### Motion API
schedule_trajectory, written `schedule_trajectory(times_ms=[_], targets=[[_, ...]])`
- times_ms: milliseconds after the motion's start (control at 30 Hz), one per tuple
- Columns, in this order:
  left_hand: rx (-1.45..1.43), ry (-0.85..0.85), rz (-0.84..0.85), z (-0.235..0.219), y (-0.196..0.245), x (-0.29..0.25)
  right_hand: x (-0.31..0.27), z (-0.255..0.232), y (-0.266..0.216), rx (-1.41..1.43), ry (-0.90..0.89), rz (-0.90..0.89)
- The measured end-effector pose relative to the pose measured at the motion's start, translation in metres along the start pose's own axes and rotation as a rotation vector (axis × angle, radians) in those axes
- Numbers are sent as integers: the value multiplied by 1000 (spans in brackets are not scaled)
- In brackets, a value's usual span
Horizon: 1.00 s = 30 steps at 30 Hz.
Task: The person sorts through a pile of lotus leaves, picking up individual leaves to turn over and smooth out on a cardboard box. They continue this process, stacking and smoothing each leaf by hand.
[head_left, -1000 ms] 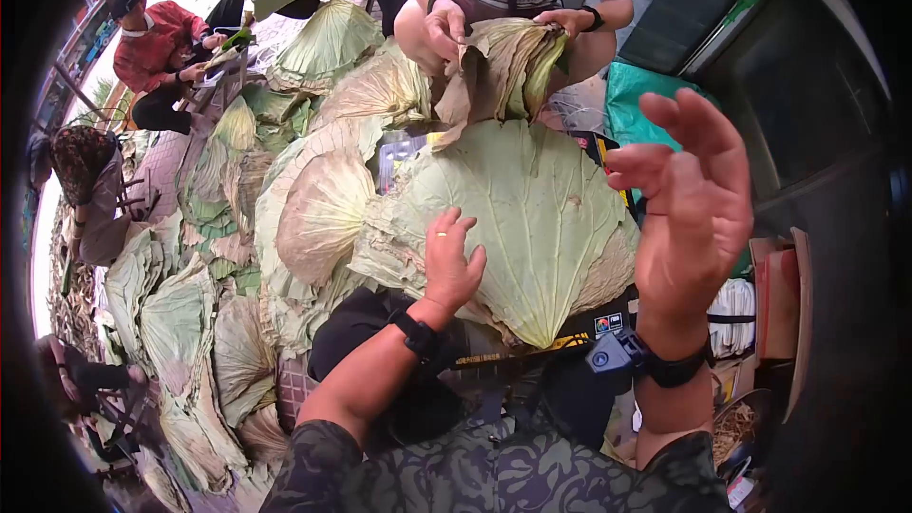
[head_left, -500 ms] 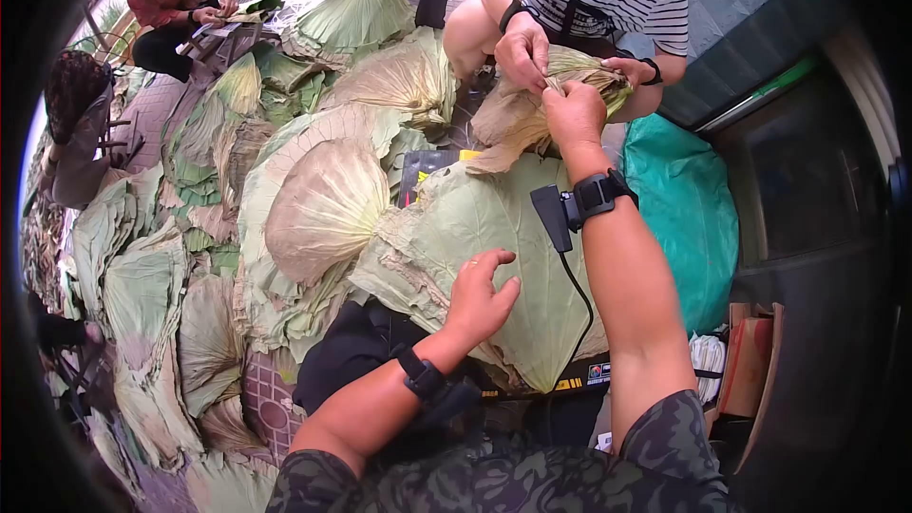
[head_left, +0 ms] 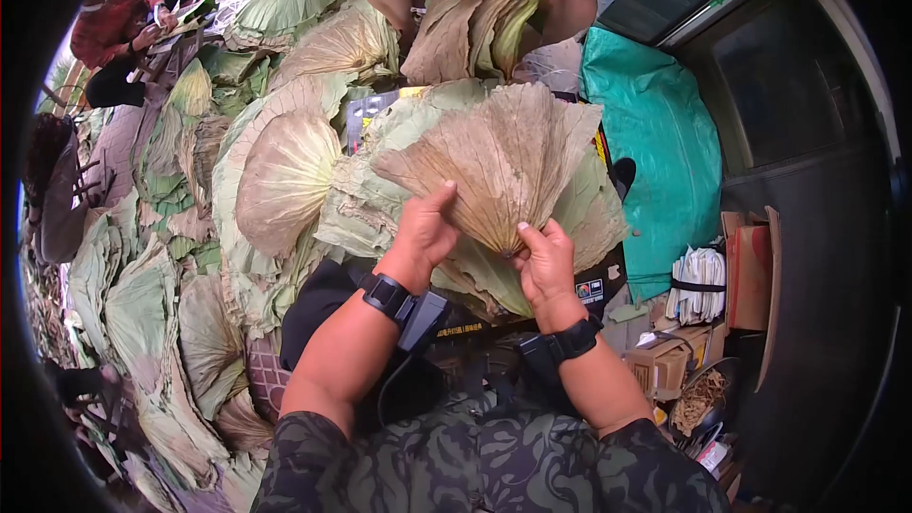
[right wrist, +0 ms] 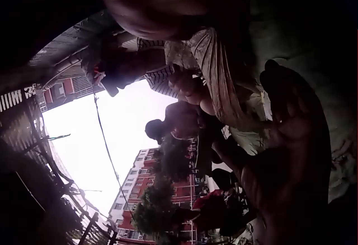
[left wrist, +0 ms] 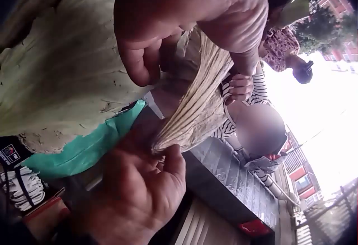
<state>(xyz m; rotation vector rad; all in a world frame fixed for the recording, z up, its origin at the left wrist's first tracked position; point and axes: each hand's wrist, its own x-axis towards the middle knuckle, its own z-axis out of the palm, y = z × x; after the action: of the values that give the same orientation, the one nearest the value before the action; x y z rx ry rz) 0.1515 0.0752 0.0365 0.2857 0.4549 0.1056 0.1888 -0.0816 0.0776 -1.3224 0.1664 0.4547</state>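
Head view: your right hand [head_left: 549,266] pinches the gathered base of the brown dried leaf [head_left: 513,157]; your left hand [head_left: 425,236] is at its left edge, grip impossible to tell. The leaf fans out over larger pale green leaves [head_left: 597,195]. Judged light, stiff and brittle: hold the ribbed base, spare the thin rim.

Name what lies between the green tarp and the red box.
A black-strapped white bundle lies between the green tarp and the red box, in the head view.
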Motion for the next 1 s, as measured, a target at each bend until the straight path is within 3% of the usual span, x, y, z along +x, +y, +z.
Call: schedule_trajectory(times_ms=[33,200,267,333,400,433,467,533,600,667,700,733,800,833,867,933,1000], targets=[[148,97,29,-4,-5,1,-8,-8,6,30,-39,168],[391,158,16,-18,-22,-2,24,-32,16,425,45,212],[448,148,87,-20,-23,-1,37,-39,16,242,192,-45],[458,105,172,-10,-16,-4,44,-48,14,141,232,-38],[465,64,256,-7,-10,0,49,-52,17,-92,217,-468],[506,144,240,-12,-10,6,53,-59,22,-125,218,-317],[546,224,225,-17,-12,10,55,-64,26,-126,221,-314],[572,329,162,-16,-14,11,54,-64,26,-70,289,108],[610,471,96,-9,-15,5,56,-65,25,-97,268,115],[616,467,67,-3,-11,2,56,-63,20,-182,267,8],[638,401,179,-5,-11,3,62,-62,24,-189,301,-196],[658,332,293,-7,-10,6,67,-65,24,-190,301,-194],[732,340,378,-21,-12,16,73,-73,20,-444,350,-427],[805,343,462,-27,-14,20,75,-76,18,-546,369,-345],[803,341,463,-33,-17,22,75,-76,20,-547,369,-348],[683,534,221,-31,-19,20,67,-71,24,-765,524,-392],[710,489,222,-27,-16,18,55,-66,21,-883,509,-426]])
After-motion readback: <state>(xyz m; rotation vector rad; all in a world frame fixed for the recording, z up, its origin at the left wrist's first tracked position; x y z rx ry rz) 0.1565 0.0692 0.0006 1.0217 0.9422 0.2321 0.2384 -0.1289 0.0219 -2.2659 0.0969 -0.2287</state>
